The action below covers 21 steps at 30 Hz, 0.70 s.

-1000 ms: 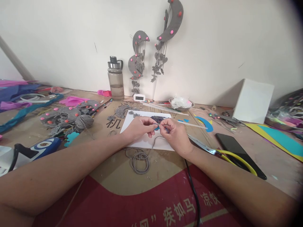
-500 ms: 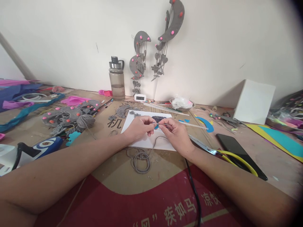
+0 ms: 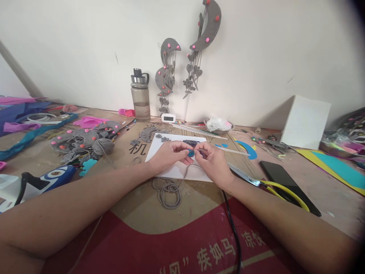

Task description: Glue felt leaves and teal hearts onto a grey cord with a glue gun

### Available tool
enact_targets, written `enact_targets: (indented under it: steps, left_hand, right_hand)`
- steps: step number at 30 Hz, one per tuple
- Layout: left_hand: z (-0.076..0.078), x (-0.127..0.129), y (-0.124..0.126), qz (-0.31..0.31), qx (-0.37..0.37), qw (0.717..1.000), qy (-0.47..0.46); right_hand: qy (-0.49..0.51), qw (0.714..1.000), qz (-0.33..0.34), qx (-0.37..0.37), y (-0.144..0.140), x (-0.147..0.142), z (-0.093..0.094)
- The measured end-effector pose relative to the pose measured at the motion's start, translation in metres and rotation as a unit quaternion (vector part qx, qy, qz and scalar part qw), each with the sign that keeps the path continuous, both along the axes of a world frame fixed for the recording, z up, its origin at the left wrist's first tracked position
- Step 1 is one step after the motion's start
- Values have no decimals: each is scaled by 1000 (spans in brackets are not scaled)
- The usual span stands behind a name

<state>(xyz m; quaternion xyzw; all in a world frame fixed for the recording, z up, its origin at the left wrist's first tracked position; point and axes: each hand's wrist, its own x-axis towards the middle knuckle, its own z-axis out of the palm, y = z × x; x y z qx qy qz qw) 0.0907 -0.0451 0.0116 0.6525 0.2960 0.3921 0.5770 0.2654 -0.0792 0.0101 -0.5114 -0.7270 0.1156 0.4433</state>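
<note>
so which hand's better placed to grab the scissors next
Right, probably. The yellow-handled scissors lie just beside the right hand; the left hand sits on the far side, pinching the small blue piece.

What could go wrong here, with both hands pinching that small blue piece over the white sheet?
1. The small blue piece is pinched only at the fingertips of the left hand and right hand; it could slip.
2. The grey cord trails from the hands into a loose coil; it may snag or tangle.
3. The scissors lie close beside the right forearm; a sweep could knock them into the phone.
</note>
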Motion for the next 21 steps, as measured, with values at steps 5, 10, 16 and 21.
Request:
enact_targets:
  steps: [5, 10, 16, 21]
  left_hand:
    - [-1, -1, -1, 3, 9, 1000, 9]
    - [-6, 1, -2, 40, 48, 998, 30]
    - [-2, 3, -5, 101, 62, 993, 25]
    - [-1, 2, -4, 123, 40, 991, -36]
  right_hand:
    - [-51, 998, -10, 31, -3, -2, 2]
    - [-108, 992, -11, 66, -8, -3, 4]
    - [-105, 992, 0, 70, -9, -1, 4]
    - [-108, 990, 24, 83, -12, -3, 8]
